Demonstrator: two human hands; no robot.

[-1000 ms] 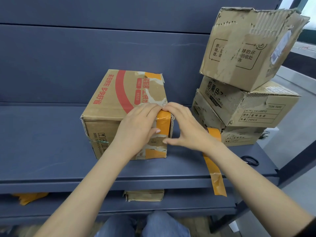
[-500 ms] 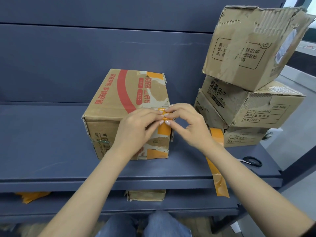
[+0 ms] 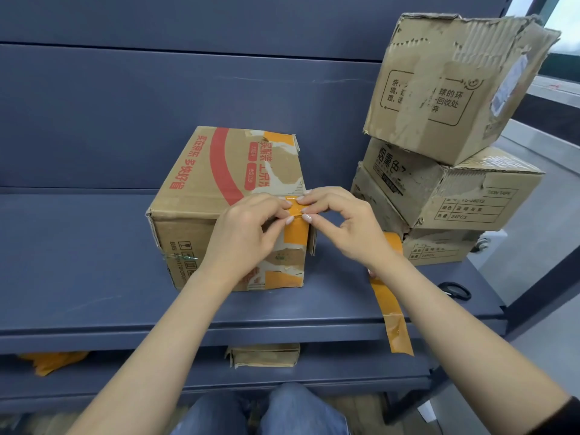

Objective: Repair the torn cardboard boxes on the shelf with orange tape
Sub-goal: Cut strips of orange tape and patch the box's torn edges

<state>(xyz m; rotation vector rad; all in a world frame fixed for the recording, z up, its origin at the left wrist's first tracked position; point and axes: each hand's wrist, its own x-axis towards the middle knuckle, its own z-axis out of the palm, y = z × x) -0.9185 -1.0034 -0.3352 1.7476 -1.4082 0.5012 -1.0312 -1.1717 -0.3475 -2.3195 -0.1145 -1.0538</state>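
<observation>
Cardboard box point(image 3: 219, 196) with red print sits mid-shelf point(image 3: 94, 277). Orange tape strip point(image 3: 296, 227) laid over its front right corner. Left hand point(image 3: 248, 233) and right hand point(image 3: 342, 221) both pinch tape at top edge, fingertips curled, nearly meeting. Three torn boxes point(image 3: 445, 183) stacked just right; scissors point(image 3: 455, 290) near shelf's right end.

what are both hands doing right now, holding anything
Left hand: fingertips pinching the orange tape at the box top edge.
Right hand: fingertips pinching the same tape from the other side.
</observation>
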